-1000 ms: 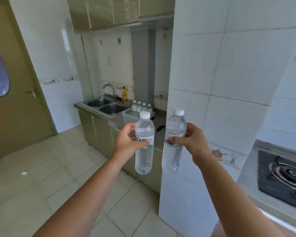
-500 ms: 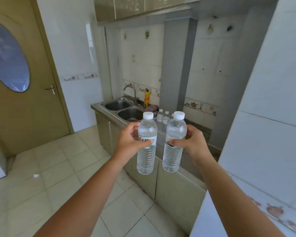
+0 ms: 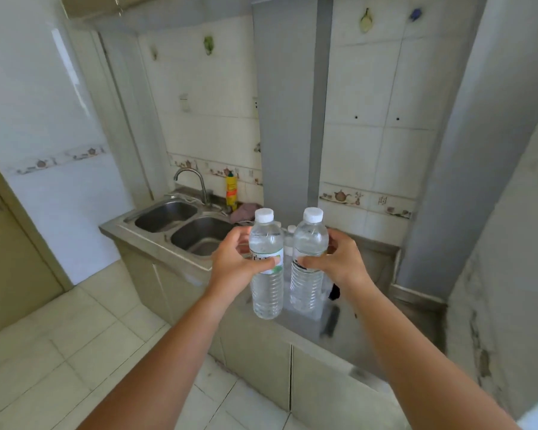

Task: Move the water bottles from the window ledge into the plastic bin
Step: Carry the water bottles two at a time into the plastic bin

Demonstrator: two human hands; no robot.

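Note:
I hold two clear water bottles with white caps upright, side by side, in front of me. My left hand (image 3: 233, 263) grips the left water bottle (image 3: 266, 290) at its green-and-white label. My right hand (image 3: 339, 263) grips the right water bottle (image 3: 306, 287) at its label. Behind and below them on the steel counter stands the translucent plastic bin (image 3: 305, 316), mostly hidden by the two bottles. White caps of other bottles (image 3: 290, 228) inside it peek between the two I hold.
A steel double sink (image 3: 180, 225) with a tap (image 3: 190, 181) lies left of the bin. A yellow dish-soap bottle (image 3: 231, 190) and a pink cloth (image 3: 244, 212) sit behind it. A grey pillar (image 3: 289, 119) rises behind the counter. Tiled floor (image 3: 75, 352) lies at lower left.
The view has closed in on the sink counter, now much nearer and centred. The tiled wall and stove at right have left the view. Both hands keep their bottles, now closer together.

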